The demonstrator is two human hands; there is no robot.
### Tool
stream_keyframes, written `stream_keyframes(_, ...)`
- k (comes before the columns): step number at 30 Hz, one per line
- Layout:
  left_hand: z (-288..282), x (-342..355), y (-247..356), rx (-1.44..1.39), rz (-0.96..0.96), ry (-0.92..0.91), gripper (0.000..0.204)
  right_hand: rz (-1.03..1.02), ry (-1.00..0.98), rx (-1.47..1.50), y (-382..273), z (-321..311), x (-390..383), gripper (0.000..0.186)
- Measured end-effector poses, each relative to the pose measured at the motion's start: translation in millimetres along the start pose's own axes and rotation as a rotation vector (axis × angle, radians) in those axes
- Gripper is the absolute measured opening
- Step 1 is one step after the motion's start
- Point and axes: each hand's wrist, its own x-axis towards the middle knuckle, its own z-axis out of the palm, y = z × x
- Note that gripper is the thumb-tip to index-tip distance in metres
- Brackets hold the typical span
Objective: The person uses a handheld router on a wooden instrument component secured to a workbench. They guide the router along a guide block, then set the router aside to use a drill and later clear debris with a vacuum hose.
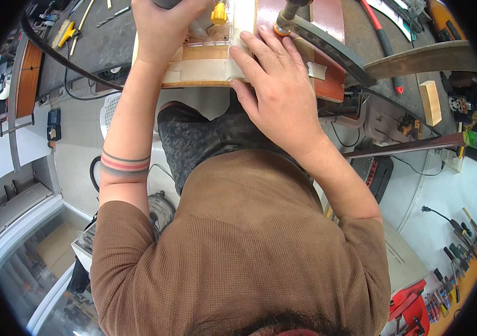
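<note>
Fingers (259, 51) of the right hand (283, 92) lie spread and nearly flat, clasping nothing, their tips pressed on a pale strip (244, 19) whose long axis runs straight away from the body. Just left of these tips sits a clear plastic base (207, 39), with a yellow part (219, 14) above it. Left-hand (164, 25) fingers appear curled around a dark tool (167, 2); the upper edge cuts it off, so its full shape and the grip's far side cannot be told. The left hand is the nearer one to it, and the gap between base and right fingertips looks like the relation to mind.

Under both, a wooden board (205, 54) reaches toward the body, its near edge running crosswise. On the right, a clamp (334, 47) crowds the fingers, its orange-ringed pad (281, 29) right beside them above a red-brown panel (331, 81). Farther out lie a red-handled tool (383, 50), a wood block (431, 103) and, leftward, a yellow brush (66, 33) and black cable (62, 63).
</note>
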Motion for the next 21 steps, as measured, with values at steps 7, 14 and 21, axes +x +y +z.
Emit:
stream_keyframes(7,4.9,-2.3,5.9,-0.027,-0.021,0.036,0.035,-0.021,0.028,-0.031,0.6,1.6,-0.6,0.045)
stream_keyframes(14,6.1,1.6,5.8,0.015,0.006,0.049,0.037,-0.009,0.012,-0.014,0.2,1.4,-0.3,0.044)
stream_keyframes(21,-0.5,13.3,6.3,0.035,0.017,0.000,0.030,-0.003,0.023,-0.015,1.5,3.0,3.4,0.044)
